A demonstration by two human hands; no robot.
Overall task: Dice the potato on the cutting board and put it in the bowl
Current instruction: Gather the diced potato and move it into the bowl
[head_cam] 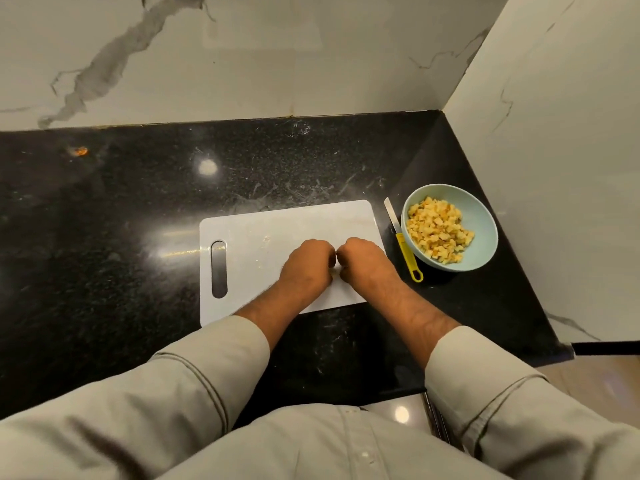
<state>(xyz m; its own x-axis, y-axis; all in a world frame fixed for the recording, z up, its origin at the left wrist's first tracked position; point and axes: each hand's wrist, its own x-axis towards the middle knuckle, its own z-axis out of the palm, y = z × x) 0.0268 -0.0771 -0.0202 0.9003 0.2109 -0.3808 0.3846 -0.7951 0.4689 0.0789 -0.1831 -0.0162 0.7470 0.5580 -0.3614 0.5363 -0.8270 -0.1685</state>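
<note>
The head view shows both hands, left hand [306,268] and right hand [363,263], curled knuckle to knuckle on the white plastic cutting board [256,258]; whether they pinch last scraps cannot be told. The diced yellow potato cubes [438,230] sit heaped in the pale blue bowl [481,216], well to the right of the right hand. A yellow-handled knife [403,244] lies between that hand and the bowl. The cubes look light, firm, damp and slippery, best scooped with cupped fingers.

Colours on a speckled black counter [104,209]

A white cutting board [263,230], a pale blue bowl [481,216] of yellow diced potato [438,230], a yellow-handled knife [403,242] and grey-veined white marble walls [242,64] are seen.
</note>
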